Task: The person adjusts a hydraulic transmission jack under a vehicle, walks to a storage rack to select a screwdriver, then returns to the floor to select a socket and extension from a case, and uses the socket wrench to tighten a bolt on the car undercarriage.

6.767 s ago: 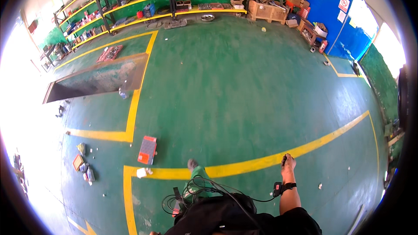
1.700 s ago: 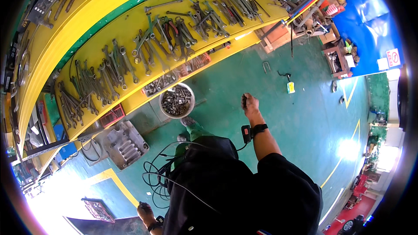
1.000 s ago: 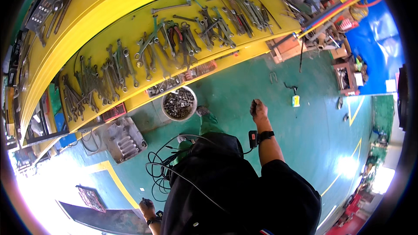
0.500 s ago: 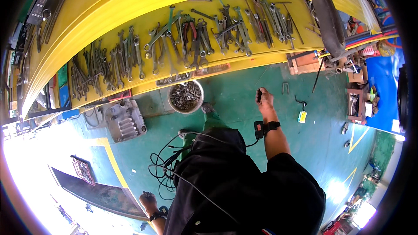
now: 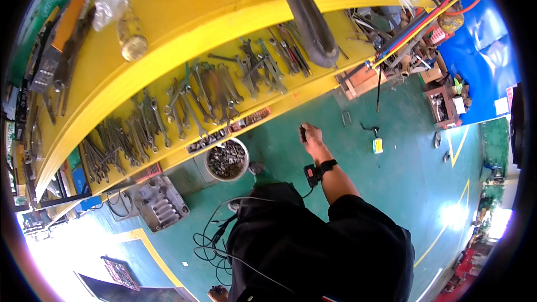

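Many wrenches (image 5: 160, 123) lie on the yellow shelf (image 5: 305, 85) beyond the right hand (image 5: 311, 136).

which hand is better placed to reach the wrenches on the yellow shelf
Probably the right hand: it is held out in front, nearer the wrenches, while the left hand is back at the picture's lower edge, farther from them. Neither touches them.
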### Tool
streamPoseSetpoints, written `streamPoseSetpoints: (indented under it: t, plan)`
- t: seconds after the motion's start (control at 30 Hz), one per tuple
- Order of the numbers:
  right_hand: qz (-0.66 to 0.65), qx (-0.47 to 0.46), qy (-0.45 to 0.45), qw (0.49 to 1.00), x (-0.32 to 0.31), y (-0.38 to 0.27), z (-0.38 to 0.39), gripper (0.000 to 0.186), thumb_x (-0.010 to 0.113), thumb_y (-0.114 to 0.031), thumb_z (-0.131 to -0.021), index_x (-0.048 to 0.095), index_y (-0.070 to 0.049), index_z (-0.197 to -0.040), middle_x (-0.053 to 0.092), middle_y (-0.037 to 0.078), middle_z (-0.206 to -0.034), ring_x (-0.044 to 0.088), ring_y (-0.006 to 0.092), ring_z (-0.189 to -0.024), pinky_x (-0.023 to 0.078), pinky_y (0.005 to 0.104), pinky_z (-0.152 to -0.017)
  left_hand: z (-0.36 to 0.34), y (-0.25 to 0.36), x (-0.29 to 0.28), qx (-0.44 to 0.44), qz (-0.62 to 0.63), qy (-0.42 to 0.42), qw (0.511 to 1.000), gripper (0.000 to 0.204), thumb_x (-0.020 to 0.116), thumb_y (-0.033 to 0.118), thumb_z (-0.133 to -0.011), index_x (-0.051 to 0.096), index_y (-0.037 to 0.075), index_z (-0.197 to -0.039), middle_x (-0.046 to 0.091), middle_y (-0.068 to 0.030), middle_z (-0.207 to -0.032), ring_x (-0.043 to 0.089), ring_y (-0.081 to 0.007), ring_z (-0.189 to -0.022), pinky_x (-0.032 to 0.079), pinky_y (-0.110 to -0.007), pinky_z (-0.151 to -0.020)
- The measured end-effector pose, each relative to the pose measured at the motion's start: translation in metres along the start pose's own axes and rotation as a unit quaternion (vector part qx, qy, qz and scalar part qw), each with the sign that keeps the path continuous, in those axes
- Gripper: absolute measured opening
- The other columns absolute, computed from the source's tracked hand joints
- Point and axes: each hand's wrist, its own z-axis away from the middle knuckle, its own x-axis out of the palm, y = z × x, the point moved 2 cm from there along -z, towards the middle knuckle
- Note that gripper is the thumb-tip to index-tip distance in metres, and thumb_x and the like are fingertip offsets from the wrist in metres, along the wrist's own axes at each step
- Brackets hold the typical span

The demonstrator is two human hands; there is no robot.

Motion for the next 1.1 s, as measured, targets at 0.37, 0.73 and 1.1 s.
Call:
streamPoseSetpoints:
  t: [0.37,0.73,1.1]
  plan:
    - [-0.012,-0.012,-0.016,1.000,0.002,-0.003,-0.012,0.013,0.061,-0.017,-0.084,0.057,-0.009,-0.074,0.057,0.002,-0.062,0.051,0.0114,-0.047,0.039,0.0234,-0.039,-0.035,0.028,-0.002,0.033,-0.452,-0.155,0.878,0.050,0.049,0.054,-0.077,0.055,0.011,-0.104,0.054,-0.0033,-0.105,0.047,-0.0218,-0.098,0.036,-0.038,-0.084]
    - [0.045,-0.161,-0.112,0.980,0.080,-0.073,0.063,0.015,0.061,-0.019,-0.084,0.057,-0.006,-0.077,0.056,0.002,-0.063,0.049,0.0101,-0.047,0.035,0.0234,-0.040,-0.021,0.015,0.051,0.031,-0.539,-0.264,0.799,0.070,0.041,0.068,-0.075,0.054,0.018,-0.122,0.044,-0.0004,-0.137,0.032,-0.0196,-0.132,0.018,-0.040,-0.111]
    - [0.108,-0.194,-0.227,0.948,0.162,-0.081,0.112,0.016,0.060,-0.017,-0.085,0.055,-0.009,-0.071,0.053,0.000,-0.060,0.046,0.0090,-0.048,0.033,0.0243,-0.044,-0.015,0.033,0.074,-0.104,-0.299,-0.188,0.930,0.055,0.043,0.060,-0.078,0.056,0.015,-0.106,0.049,-0.0014,-0.114,0.039,-0.0210,-0.108,0.025,-0.040,-0.093]
